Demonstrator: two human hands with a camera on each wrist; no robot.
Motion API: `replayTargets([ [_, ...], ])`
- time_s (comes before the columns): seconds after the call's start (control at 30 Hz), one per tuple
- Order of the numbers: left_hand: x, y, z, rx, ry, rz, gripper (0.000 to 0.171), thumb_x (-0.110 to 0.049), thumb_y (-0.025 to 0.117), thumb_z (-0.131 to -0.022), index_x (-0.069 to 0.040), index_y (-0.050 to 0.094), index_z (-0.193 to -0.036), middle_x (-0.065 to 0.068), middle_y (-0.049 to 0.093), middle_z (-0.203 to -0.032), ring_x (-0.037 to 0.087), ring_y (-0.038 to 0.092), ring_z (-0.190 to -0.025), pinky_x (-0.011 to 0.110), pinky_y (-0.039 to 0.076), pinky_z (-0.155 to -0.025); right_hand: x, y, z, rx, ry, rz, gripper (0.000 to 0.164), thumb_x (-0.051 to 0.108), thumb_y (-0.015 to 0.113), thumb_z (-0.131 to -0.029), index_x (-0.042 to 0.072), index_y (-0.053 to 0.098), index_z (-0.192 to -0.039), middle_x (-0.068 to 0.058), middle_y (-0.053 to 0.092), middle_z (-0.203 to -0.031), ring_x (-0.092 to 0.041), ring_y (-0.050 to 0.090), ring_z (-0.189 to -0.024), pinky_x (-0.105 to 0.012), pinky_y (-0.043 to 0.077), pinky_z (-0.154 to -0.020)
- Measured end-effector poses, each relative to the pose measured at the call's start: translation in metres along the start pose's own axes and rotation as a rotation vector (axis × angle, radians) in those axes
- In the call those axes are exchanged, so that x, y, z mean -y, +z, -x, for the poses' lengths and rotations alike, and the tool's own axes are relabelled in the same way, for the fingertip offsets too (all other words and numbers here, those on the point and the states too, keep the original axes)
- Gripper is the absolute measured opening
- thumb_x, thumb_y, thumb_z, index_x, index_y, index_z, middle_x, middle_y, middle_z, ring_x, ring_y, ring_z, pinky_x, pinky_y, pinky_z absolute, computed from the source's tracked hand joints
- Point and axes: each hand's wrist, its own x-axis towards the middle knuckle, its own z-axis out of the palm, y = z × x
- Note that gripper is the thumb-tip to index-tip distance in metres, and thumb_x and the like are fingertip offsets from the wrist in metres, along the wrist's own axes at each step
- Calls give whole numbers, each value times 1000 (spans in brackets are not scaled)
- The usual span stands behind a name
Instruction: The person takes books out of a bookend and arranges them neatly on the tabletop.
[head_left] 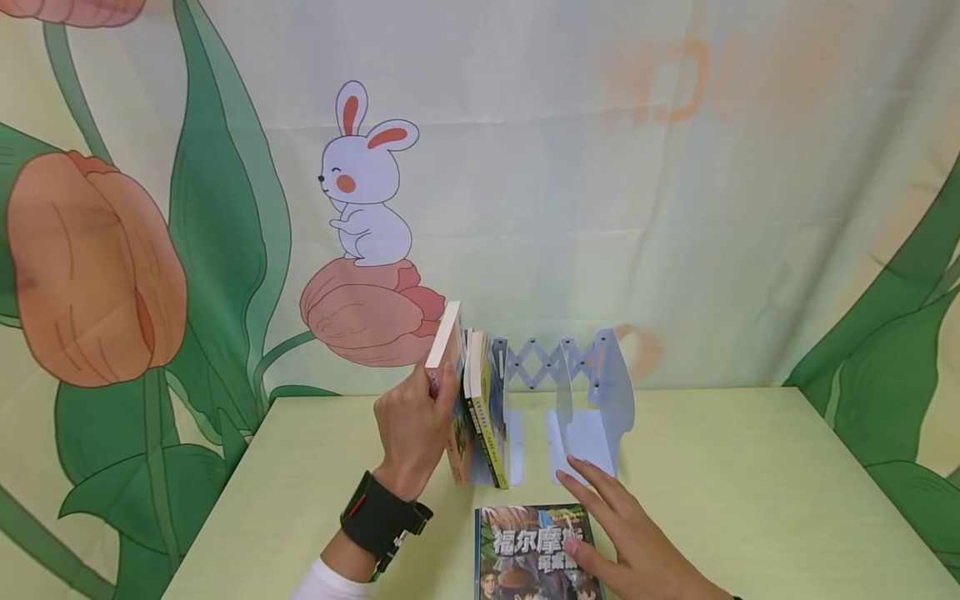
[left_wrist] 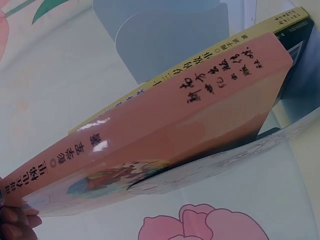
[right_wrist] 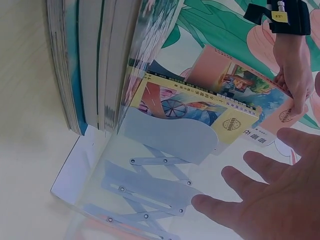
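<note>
Left hand [head_left: 416,421] is clamping the pink-spined paperback book [head_left: 458,446], frame centre — probably slotting it into the pale-blue metal accordion rack [head_left: 618,392]; next likely needs seating, releasing. Right hand [head_left: 633,533] is holding nothing — fingers apart.

Two bare hands: one left hand [head_left: 415,421], one right hand [head_left: 630,533]. One pale blue metal expanding rack [head_left: 618,387]. Three books there: one salmon-pink-spined book [left_wrist: 165,125], one yellow-spined book [right_wrist: 195,107], one black-spined book [head_left: 483,442]. One stack of glossy illustrated books [head_left: 536,554], its number unclear. One black wrist strap [head_left: 378,517].
</note>
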Motion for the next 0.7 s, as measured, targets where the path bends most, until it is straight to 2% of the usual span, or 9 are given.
replayTargets([
  [0.2, -1, -1, -3, -16, 19, -6, 29, -25, 55, -97, -8, 52, -75, -3, 30, -49, 6, 19, -42, 22, 15, -43, 0, -1, -3, 3, 17, -26, 72, 28, 63, -95, 36, 25, -155, 3, 27, -162, -25, 34, -144, -59, 46, -97],
  [0.47, -2, -4, -6, -43, 39, -1, 29, -24, 55, -97, -7, 52, -73, -2, 29, -49, 6, 19, -41, 22, 14, -43, 4, -4, -10, 22, 19, -47, 69, 32, 60, -97, 34, 23, -156, 4, 23, -163, -24, 32, -146, -58, 45, -99],
  [0.7, -4, -7, -10, -73, 57, -2, 29, -22, 54, -96, -8, 50, -71, -3, 29, -48, 5, 18, -41, 22, 13, -43, 7, -4, -13, 25, 13, -53, 69, 29, 60, -98, 33, 23, -156, 1, 23, -163, -25, 31, -146, -57, 45, -97],
])
